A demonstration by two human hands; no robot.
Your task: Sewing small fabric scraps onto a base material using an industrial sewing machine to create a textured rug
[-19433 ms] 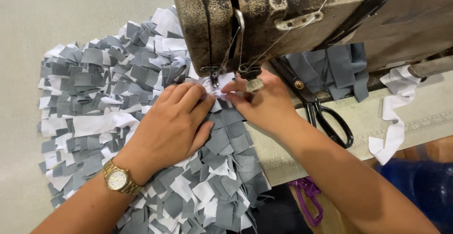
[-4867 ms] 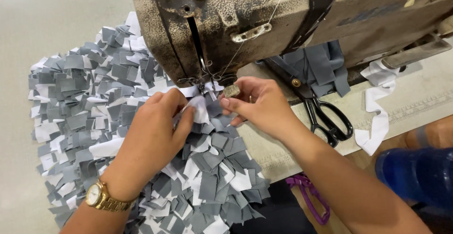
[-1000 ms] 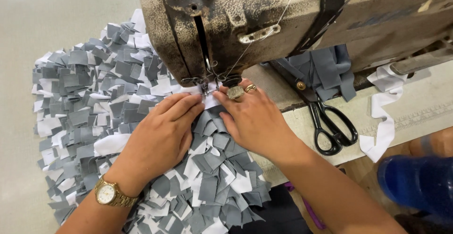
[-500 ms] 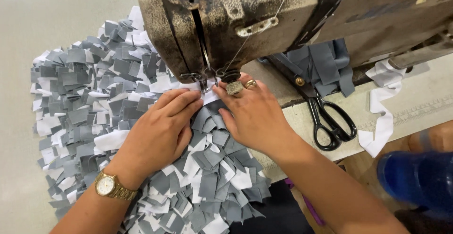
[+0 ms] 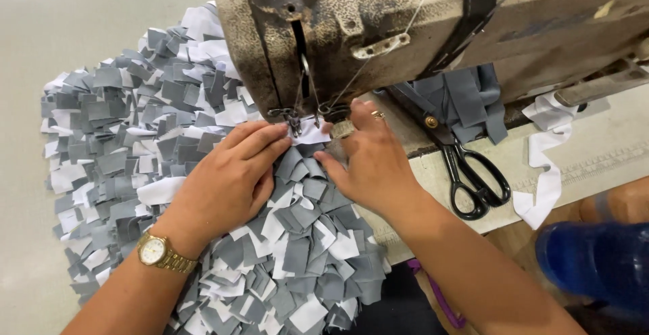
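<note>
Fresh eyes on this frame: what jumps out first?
The shaggy mat of grey and white fabric strips fills the left and centre, spread over the pale table. The worn, chipped beige sewing machine head looms at top, with the left hand and right hand pressing the mat flat just under its needle. To the right, black-handled scissors lie by the machine's base.

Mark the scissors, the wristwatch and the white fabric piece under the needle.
scissors [image 5: 473, 176]: head view, on the black handle loops.
wristwatch [image 5: 153, 250]: head view, on the pale dial.
white fabric piece [image 5: 311, 132]: head view, on its middle, between the hands' fingertips.
</note>
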